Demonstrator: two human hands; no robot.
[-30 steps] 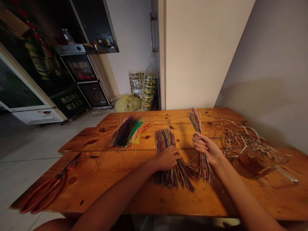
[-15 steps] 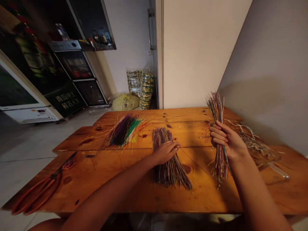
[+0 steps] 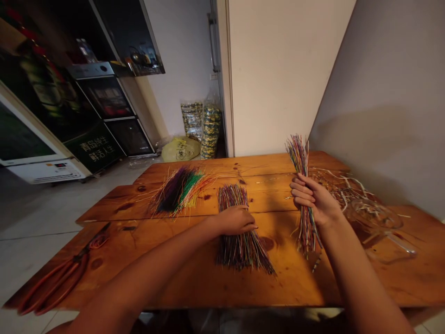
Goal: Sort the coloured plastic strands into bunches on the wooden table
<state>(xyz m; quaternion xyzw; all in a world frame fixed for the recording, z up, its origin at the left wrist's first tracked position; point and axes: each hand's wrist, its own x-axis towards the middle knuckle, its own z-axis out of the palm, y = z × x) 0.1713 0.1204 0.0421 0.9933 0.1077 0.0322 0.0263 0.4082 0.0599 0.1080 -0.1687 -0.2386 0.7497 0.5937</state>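
We see the right hand (image 3: pixel 311 197) closed in a fist round the middle of a slim, upright sheaf of thin multicoloured wire-like strands (image 3: pixel 297 153), above the brown wooden plank table (image 3: pixel 194 287); gripping it at the waist probably stops the loose strands scattering. The left hand (image 3: pixel 236 220) lies palm down, fingers curled, across a broader multicoloured strand bundle (image 3: pixel 239 253) on the tabletop, perhaps to steady it, since its near end fans out; we cannot tell whether the fingers grip any strands. A purple, green and orange strand pile (image 3: pixel 181 190) sits farther back, apart from both, likely to avoid mixing. Orange-red-handled shears (image 3: pixel 79 255) lie at our left, clear of the work, while pale offcuts (image 3: pixel 347 192) lie by a clear handled vessel (image 3: pixel 375 213) at our right. On the dark green cooler panel (image 3: pixel 97 147) we read 青岛纯生 over 鲜活人生; the black mark on the yellow plastic bag (image 3: pixel 181 148) is too small to make out.
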